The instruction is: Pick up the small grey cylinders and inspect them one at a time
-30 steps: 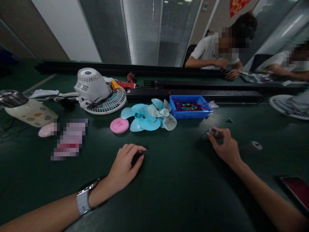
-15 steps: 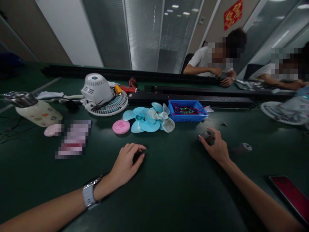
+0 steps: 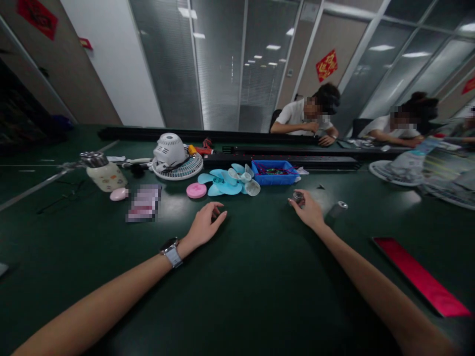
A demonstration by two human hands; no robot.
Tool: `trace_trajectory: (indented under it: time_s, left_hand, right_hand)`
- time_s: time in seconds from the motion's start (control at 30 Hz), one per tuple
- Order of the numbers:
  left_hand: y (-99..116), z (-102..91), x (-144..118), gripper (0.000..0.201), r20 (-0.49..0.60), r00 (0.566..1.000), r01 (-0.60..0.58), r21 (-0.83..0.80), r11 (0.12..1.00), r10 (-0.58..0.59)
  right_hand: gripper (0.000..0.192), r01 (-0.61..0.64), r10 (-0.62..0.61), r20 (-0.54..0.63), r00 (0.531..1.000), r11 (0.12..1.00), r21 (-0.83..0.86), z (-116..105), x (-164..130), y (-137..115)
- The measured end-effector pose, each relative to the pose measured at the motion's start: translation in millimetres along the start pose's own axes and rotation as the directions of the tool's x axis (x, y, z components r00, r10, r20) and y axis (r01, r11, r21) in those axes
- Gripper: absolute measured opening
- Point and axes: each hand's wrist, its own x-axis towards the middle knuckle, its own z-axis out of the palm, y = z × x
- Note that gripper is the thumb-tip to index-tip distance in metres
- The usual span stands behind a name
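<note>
The person is resting both forearms on the dark green table [image 3: 260, 287] and is handling small parts. The right hand [image 3: 309, 212] is pinching a small round metal part [image 3: 297, 197] at its fingertips, just off the table surface, so the step in hand seems to be picking this piece up or turning it for a look. The left hand [image 3: 205, 225] is lying curled over a small dark object [image 3: 215, 215] that is mostly hidden under the fingers; whether it is gripping it or only covering it cannot be told.

The metal part is sitting at the far tip of the right hand, in front of the blue tray [image 3: 274, 174] of wires and well apart from the left hand. A second small cylinder [image 3: 338, 207] is lying just to the right of the right hand, not touched. The light blue fan blades [image 3: 227, 180] and the pink disc [image 3: 196, 190] are lying beyond the left hand.

The next move probably calls for a steady pinch and for bringing the two hands closer together.
</note>
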Motion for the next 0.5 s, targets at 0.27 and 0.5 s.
trace_trajectory:
  time_s: [0.27,0.5]
  left_hand:
    - [42.0,20.3,-43.4,0.048,-0.164,0.984,0.061,-0.084,0.995,-0.074]
    - [73.4,38.7,-86.1,0.038,-0.231,0.973,-0.043,-0.161,0.986,0.005]
  right_hand:
    - [0.051,0.049,-0.094,0.125,0.988,0.945,0.324,5.7,-73.8,-116.9]
    - [0.036,0.142,-0.262,0.279,0.924,0.911,0.386,20.1,-128.8,-206.6]
